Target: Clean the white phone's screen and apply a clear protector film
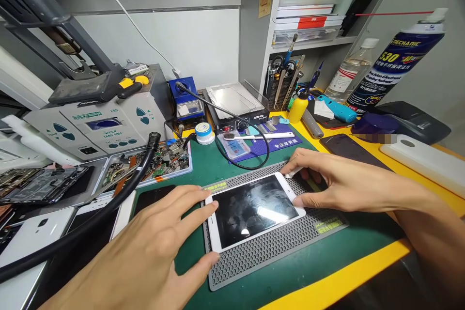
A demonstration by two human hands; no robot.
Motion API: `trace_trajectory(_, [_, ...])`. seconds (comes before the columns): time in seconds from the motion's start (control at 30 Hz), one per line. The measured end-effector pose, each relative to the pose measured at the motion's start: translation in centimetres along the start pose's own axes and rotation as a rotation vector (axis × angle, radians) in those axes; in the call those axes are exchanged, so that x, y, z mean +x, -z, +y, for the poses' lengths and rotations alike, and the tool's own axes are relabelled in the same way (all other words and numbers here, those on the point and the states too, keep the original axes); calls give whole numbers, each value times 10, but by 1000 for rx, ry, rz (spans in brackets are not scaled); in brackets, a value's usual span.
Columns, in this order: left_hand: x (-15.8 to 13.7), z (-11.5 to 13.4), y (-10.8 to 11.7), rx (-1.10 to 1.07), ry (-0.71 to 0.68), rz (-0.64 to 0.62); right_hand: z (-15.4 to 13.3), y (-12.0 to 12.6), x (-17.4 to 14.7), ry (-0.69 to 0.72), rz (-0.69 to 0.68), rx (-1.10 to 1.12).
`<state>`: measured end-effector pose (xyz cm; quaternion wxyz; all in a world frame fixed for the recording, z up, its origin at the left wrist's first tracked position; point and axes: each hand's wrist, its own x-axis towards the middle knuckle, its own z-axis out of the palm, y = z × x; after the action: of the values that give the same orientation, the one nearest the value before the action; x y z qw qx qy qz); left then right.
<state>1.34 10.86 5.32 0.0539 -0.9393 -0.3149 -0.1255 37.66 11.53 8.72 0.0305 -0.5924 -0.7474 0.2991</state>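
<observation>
A white-framed smartphone (256, 210) lies face up on a grey honeycomb mat (254, 256), its dark screen smudged and catching reflections. At its left end, my left hand (156, 232) spans the short side. Two fingertips touch the upper left part and the thumb meets the lower left corner. My right hand (337, 181) grips the right end, with the thumb on the edge near the lower right corner and curled fingers by the upper right corner. Under those fingers shows a small white piece (293, 173) that I cannot make out.
Behind the mat stand a hot plate (236, 101), a white jar with a blue lid (204, 133) and a brush (259, 136). A black hose (119, 198) crosses the left side, before a rework station (101, 128). A spray can (397, 60) and yellow bottle (299, 108) stand right.
</observation>
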Motion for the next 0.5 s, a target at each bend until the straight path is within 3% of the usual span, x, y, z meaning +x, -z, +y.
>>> trace_trajectory(0.5, [4,4,0,-53,0,26,7,-3,2,51,75,2])
